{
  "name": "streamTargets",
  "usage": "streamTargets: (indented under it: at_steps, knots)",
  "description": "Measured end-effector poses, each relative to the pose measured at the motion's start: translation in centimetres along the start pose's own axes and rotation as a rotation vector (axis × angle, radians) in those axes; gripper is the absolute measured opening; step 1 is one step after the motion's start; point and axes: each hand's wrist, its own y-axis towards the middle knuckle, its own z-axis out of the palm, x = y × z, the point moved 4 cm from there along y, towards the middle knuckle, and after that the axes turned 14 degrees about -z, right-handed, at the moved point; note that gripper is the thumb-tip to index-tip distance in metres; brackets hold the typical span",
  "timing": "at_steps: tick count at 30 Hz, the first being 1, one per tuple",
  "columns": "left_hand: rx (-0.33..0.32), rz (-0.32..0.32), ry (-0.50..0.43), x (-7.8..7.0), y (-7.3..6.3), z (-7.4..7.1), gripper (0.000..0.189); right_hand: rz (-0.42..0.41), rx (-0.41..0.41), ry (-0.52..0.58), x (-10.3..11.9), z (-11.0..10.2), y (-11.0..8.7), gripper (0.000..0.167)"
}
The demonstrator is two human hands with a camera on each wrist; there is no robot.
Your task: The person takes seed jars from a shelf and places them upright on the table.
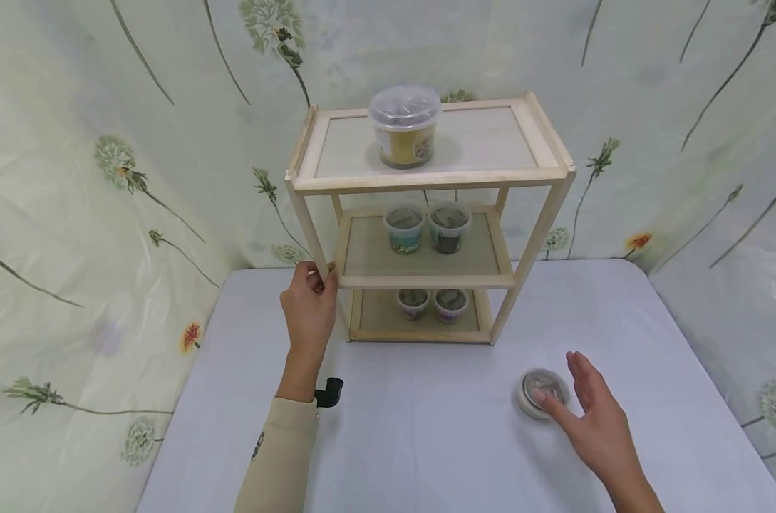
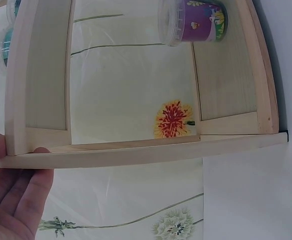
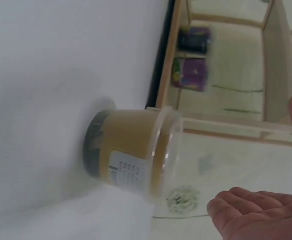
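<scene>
My left hand (image 1: 309,313) grips the front left post (image 2: 135,156) of a three-tier wooden shelf (image 1: 426,281), level with its middle tier. In the left wrist view the fingers lie on the outer side of the post. Low on the right, my right hand (image 1: 596,424) hovers by a round lidded plastic tub (image 1: 534,407), fingers straight and thumb spread over the lid in the head view. From the right wrist, this tub (image 3: 128,135) shows a yellowish wrap and a white printed label, standing apart from the hand.
A larger yellow-labelled tub (image 1: 405,146) stands on the top tier. Two small turquoise and dark cups (image 1: 405,239) sit side by side on the middle tier, two purple-labelled cups (image 1: 450,313) on the bottom. White cloth (image 1: 394,427) covers the table; flower-print sheeting (image 1: 169,142) hangs behind.
</scene>
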Motion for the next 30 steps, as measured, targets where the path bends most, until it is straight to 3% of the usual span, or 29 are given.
streamTargets:
  at_steps: [8,16,30]
  knots:
    - [0.005,0.0,-0.009,0.0,-0.1,0.0,0.016,-0.026,0.02,0.015,2.9,-1.1,0.7,0.103]
    - [0.01,-0.002,-0.015,0.0,0.0,0.0,0.016,-0.231,-0.06,0.058,6.2,-2.0,1.3,0.097]
    - [0.012,-0.007,-0.033,0.0,0.0,-0.1,0.017,-0.489,-0.088,0.089,14.1,-4.5,4.3,0.105]
